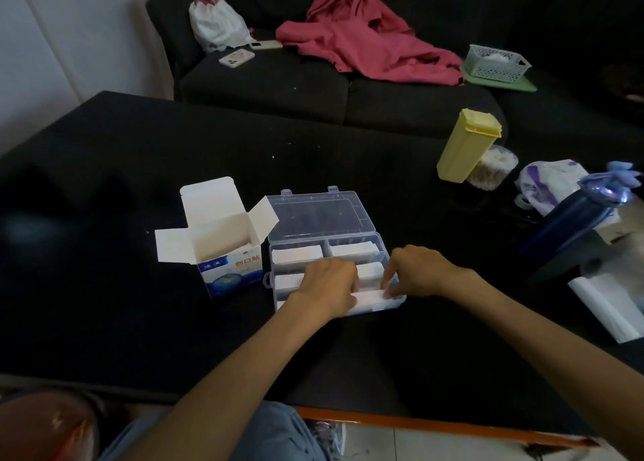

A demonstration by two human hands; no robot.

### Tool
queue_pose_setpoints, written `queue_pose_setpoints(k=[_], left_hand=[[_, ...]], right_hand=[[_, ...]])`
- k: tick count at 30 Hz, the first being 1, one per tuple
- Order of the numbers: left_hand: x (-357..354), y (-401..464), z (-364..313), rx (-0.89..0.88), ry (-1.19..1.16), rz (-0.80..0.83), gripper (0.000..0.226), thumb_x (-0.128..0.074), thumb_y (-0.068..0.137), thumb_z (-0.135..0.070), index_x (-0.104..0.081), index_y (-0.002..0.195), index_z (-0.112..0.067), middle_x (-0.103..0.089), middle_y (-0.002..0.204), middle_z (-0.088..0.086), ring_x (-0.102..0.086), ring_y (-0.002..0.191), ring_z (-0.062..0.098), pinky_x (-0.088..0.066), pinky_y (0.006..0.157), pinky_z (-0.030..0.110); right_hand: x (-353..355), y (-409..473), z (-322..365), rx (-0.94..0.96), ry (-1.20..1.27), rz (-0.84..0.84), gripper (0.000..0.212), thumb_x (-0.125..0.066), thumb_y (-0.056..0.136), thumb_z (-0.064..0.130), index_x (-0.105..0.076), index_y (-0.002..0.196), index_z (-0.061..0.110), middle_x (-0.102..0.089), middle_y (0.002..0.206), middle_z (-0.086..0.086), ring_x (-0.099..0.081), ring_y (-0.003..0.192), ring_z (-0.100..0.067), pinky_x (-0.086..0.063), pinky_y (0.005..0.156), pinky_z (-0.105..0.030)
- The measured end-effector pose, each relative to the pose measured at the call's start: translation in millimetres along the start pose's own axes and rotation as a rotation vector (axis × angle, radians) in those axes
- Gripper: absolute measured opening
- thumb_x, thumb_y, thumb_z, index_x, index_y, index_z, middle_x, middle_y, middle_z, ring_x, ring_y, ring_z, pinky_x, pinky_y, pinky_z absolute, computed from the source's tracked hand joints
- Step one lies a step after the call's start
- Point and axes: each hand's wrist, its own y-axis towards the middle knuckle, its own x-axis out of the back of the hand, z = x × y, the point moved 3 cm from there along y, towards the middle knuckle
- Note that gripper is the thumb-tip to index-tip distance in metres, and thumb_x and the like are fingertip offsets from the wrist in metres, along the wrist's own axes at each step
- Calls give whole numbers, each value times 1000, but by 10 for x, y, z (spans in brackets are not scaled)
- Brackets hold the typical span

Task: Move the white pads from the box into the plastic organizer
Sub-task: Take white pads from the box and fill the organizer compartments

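From the head camera we see a black table with a clear plastic organizer at its centre, its lid thrown open toward the far side. Just left of it stands the open box, white flaps up, blue and white on its near face with red print; its visible interior looks pale, and we cannot tell whether pads remain in it. White pads already lie in the organizer's far-left compartment, and more fill the far-right and middle compartments.

Our left hand rests over the near middle of the organizer, fingers curled down into it; whether that grip holds a pad we cannot tell, since the fingertips are hidden. Our right hand is at the organizer's near-right corner, its fingertips pinching the right end of a long white pad lying in the near compartment.

At the far right of the table we see a yellow lidded container tilted beside a tub of cotton swabs. Beyond the table, a dark sofa carries a pink garment, a white bag, a phone and a pale basket.
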Motion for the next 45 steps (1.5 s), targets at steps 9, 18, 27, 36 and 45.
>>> queue_pose_setpoints(k=[9, 18, 27, 36, 45], left_hand=[[-54, -188, 50, -77, 131, 96, 47, -59, 87, -47, -58, 124, -17, -61, 120, 8, -55, 111, 26, -43, 95, 40], [29, -96, 95, -54, 139, 39, 41, -57, 91, -37, -56, 127, -18, -60, 124, 11, -56, 114, 27, -44, 96, 41], [35, -68, 73, -74, 146, 34, 40, -57, 91, -31, -53, 129, -18, -59, 126, 10, -55, 115, 29, -43, 97, 41], [170, -195, 45, -58, 27, 20, 48, -62, 87, -38, -51, 132, -27, -57, 129, 4, -53, 117, 23, -40, 98, 37], [1158, -1084, 877, 340, -88, -606, 23, -57, 91, -32, -62, 113, -34, -62, 112, -12, -56, 103, 6, -37, 80, 20]], right_hand=[[-90, -93, -127, -5, 233, 128, 35, -61, 86, 37, -63, 118, 23, -63, 86, 7, -58, 64, -5, -50, 78, -25], [-34, -38, -97, -108, 317, -27, 25, -61, 88, 28, -68, 110, 19, -62, 81, 8, -55, 61, -5, -43, 58, -14], [-36, 24, -2, -354, 245, -72, 11, -61, 86, 23, -60, 92, 13, -66, 86, -3, -66, 77, -14, -55, 74, -27], [312, -223, -16, -269, 483, 30, 18, -58, 91, 22, -68, 99, 10, -62, 76, 0, -53, 63, -6, -45, 63, -17], [1080, -361, 856, 127, 611, -270, 17, -58, 90, 21, -66, 104, 18, -67, 85, 0, -63, 75, -7, -54, 74, -24]])
